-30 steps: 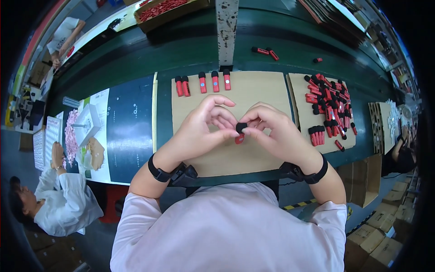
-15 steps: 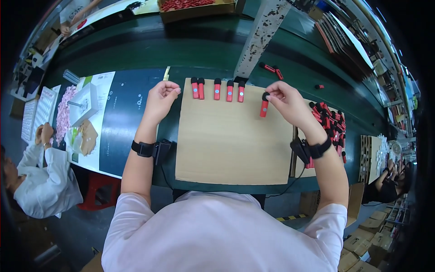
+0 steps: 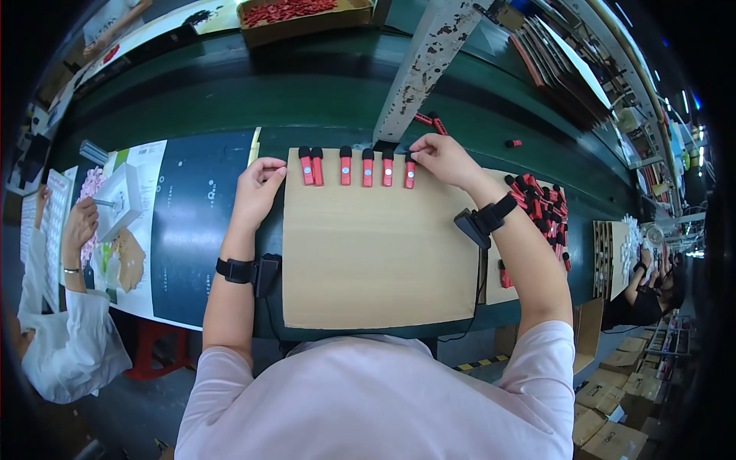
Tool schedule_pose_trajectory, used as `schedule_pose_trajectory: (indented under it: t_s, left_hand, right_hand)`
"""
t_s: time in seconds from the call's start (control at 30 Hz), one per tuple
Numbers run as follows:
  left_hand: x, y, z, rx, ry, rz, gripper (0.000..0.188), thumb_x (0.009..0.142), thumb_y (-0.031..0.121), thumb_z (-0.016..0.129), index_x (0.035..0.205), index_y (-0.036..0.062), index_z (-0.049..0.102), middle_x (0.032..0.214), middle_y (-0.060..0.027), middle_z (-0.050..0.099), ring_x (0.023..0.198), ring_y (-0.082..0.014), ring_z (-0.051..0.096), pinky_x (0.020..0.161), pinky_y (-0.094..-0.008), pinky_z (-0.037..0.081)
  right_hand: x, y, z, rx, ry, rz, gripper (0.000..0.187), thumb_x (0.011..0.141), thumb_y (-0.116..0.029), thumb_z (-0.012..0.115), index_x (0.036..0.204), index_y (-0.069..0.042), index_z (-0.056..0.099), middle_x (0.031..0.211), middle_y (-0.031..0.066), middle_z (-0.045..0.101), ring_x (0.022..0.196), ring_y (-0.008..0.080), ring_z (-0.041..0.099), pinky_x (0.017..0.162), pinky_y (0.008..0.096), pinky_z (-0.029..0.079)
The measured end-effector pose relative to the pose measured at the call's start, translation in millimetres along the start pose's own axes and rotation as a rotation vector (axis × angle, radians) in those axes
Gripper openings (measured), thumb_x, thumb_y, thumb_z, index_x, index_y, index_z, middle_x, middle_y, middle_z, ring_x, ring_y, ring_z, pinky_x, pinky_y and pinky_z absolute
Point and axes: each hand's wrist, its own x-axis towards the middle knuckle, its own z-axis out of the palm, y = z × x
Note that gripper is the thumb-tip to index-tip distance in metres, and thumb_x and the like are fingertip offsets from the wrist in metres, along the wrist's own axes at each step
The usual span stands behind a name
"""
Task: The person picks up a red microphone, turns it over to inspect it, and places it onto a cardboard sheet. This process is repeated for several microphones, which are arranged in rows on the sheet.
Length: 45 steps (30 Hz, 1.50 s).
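A sheet of brown cardboard lies in front of me. Along its far edge stand out several small red sticks with black rounded tops and pale round dots, set in a row, one of them a red stick. At the right end of that row, my right hand pinches the black top of another red stick, which rests on the cardboard. My left hand is by the sheet's far left corner, thumb and fingers curled together, nothing visible in them.
Right of the sheet, a heap of red sticks covers more cardboard. A chipped white post rises behind the row. Beyond it is a box of red pieces. At left, a co-worker's hand is near a white tray.
My right hand has brought its red stick left and farther away, into the end of the row. My left hand stays by the cardboard's corner. The whole view has shifted slightly.
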Motion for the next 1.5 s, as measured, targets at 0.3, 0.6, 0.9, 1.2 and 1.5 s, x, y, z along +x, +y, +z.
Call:
schedule_pose_trajectory:
  t_s: [0.3,0.6,0.9,1.2,1.5]
  left_hand:
    - [3,-9,-5,-0.183,0.106,-0.013,0.013,0.094,0.01,0.059,0.103,0.0006,0.06,0.098,-0.0057,0.065,0.084,-0.0098,0.061,0.072,-0.0227,0.05]
    - [9,-16,1,-0.272,0.071,0.024,0.011,0.095,0.007,0.056,0.102,-0.0007,0.059,0.097,-0.0071,0.065,0.084,-0.0106,0.061,0.075,-0.0244,0.052]
    - [5,-19,-8,-0.295,0.046,0.007,0.011,0.096,0.007,0.055,0.103,-0.001,0.059,0.098,-0.0081,0.064,0.085,-0.0118,0.062,0.078,-0.0257,0.053]
    - [-11,12,-19,-0.317,0.017,0.057,0.012,0.095,0.005,0.055,0.104,-0.0017,0.059,0.102,-0.009,0.064,0.088,-0.0136,0.062,0.082,-0.0274,0.052]
    - [-100,149,41,0.424,-0.318,0.689,0.034,0.076,0.0,0.069,0.109,0.0037,0.062,0.109,-0.0142,0.061,0.097,-0.0247,0.061,0.084,-0.0314,0.049]
  right_hand:
    - [50,27,-44,-0.336,0.115,0.077,0.023,0.084,-0.014,0.066,0.105,-0.003,0.064,0.09,0.0125,0.068,0.084,0.0232,0.065,0.076,0.0313,0.051]
    - [170,127,-16,-0.58,-0.003,-0.11,0.037,0.08,-0.02,0.075,0.113,-0.01,0.063,0.099,0.0155,0.069,0.091,0.0309,0.067,0.078,0.0366,0.052]
    - [152,88,-47,-0.317,-0.16,-0.001,0.033,0.084,-0.018,0.073,0.111,-0.006,0.059,0.085,0.0102,0.068,0.077,0.023,0.066,0.07,0.0355,0.053]
    - [-17,-6,-78,0.296,-0.035,0.264,0.018,0.091,-0.012,0.065,0.105,-0.004,0.056,0.077,0.0012,0.058,0.066,0.0085,0.059,0.06,0.0232,0.05]
    - [-125,-74,-4,0.596,-0.434,-0.026,0.021,0.089,0.0,0.063,0.108,0.0,0.054,0.088,0.0037,0.058,0.065,0.007,0.057,0.061,0.0227,0.047]
